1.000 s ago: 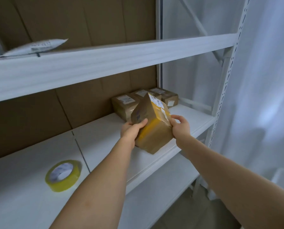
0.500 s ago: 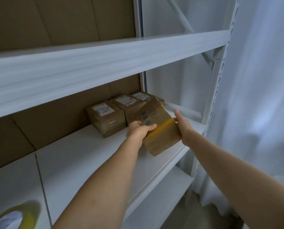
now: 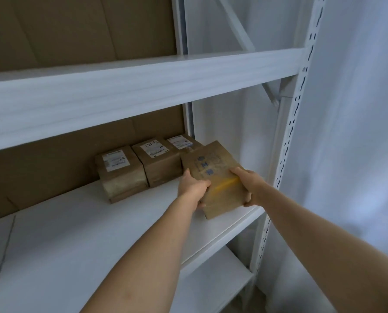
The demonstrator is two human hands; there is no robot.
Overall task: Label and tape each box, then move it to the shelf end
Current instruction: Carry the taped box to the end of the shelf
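Beside three labelled boxes (image 3: 152,163), both hands grip a tilted box (image 3: 217,177); upright post (image 3: 285,154) near

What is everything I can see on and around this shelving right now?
Held box: one, brown cardboard with blue print and a strip of yellow tape, tilted above the front of the middle shelf near its right end.
Labelled boxes: three, brown with white labels on top, in a row at the back of the middle shelf, side by side.
Shelf boards: white; upper, middle and a lower one partly seen.
Upright post: one, white, perforated, at the right end.
Backing sheets: brown cardboard behind the shelves.
Curtain: white, to the right.
Left hand: one, bare, gripping the held box's left side.
Right hand: one, bare, gripping its right side.
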